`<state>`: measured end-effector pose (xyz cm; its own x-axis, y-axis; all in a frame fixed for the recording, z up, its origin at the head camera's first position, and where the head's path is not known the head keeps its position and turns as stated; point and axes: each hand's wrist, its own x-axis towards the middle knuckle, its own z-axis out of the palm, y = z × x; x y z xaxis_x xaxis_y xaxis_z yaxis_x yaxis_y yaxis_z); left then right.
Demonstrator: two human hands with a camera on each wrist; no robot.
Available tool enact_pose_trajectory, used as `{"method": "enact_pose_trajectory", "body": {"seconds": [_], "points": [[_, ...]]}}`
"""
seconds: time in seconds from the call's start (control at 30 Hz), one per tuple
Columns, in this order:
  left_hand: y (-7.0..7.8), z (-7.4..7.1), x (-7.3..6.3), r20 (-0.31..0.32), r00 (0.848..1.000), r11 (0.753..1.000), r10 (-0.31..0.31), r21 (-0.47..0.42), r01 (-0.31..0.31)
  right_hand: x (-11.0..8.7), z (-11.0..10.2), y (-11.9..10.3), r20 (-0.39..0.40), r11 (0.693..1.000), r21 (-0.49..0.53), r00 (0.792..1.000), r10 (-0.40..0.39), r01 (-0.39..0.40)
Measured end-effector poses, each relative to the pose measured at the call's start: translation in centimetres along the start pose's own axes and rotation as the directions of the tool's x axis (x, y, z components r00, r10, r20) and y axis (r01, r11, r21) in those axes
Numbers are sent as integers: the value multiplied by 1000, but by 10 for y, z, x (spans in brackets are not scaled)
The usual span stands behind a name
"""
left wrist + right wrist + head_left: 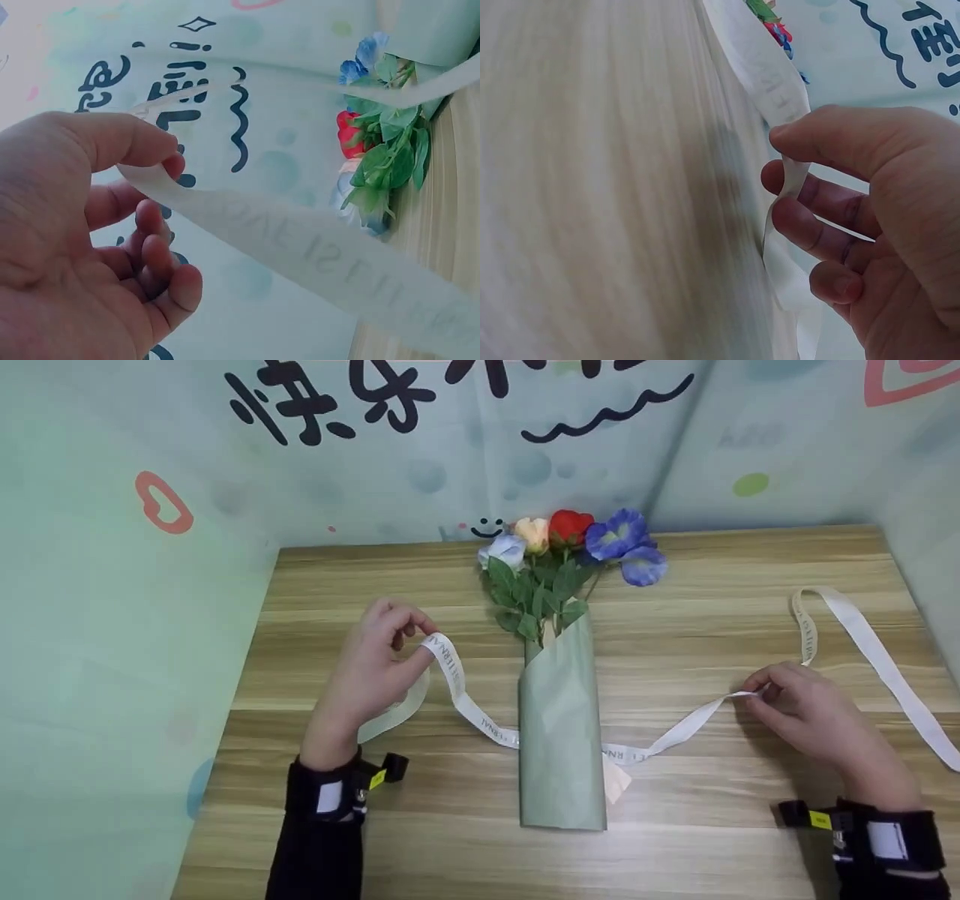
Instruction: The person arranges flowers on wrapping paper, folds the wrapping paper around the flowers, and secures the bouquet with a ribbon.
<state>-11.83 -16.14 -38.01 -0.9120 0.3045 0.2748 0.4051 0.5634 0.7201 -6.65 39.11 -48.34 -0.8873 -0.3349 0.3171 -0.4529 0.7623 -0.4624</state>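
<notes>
A bouquet wrapped in sage-green paper (561, 727) lies upright in the head view, its flowers (568, 528) red, peach, pale blue and violet above green leaves. A white printed ribbon (480, 718) passes beneath the wrap and comes out on both sides. Left of the bouquet, my left hand (379, 664) pinches the ribbon between thumb and forefinger, raised above the table. To the right, my right hand (806, 712) pinches the other stretch of ribbon (761, 67) between thumb and fingers, low over the wood.
The wood-grain table (450, 855) meets a pale printed backdrop (465, 457) behind it. A long loose tail of ribbon curves past the right hand to the table's right edge. A small pale paper corner (616, 780) sticks out beside the wrap's lower right.
</notes>
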Motion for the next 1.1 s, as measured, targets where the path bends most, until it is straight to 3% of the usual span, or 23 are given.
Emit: {"method": "enact_pose_trajectory", "body": {"seconds": [0.1,0.2,0.3,0.47,0.57,0.67,0.77,0.9,1.0,1.1], "points": [[-1,-3,0,-22,998,998,-55,12,55,1,0,0,7,1000,-3,1000,1,-1],[-8,-2,2,-13,995,994,-98,50,98,0,0,1,10,1000,10,1000,2,-2],[-20,-1,4,12,984,982,-177,65,176,0,0,1,10,1000,27,1000,-3,3],[-42,4,9,13,935,935,-355,-26,355,0,0,2,16,999,43,1000,-15,14],[-48,7,11,-18,911,905,-413,-120,408,0,1,2,18,999,41,1000,-14,13],[-44,11,13,-22,906,888,-422,-212,408,0,1,2,18,1000,30,1000,-7,7],[-34,19,13,-13,917,874,-398,-309,374,1,2,1,21,1000,28,1000,-1,1],[-17,35,14,-61,935,858,-350,-422,294,2,2,-2,0,999,39,1000,-4,4],[-4,49,13,-94,950,851,-296,-478,218,6,0,-8,-57,996,94,998,-1,7],[8,62,12,-76,968,846,-240,-506,170,13,-5,-21,-141,983,175,990,-29,54]]}}
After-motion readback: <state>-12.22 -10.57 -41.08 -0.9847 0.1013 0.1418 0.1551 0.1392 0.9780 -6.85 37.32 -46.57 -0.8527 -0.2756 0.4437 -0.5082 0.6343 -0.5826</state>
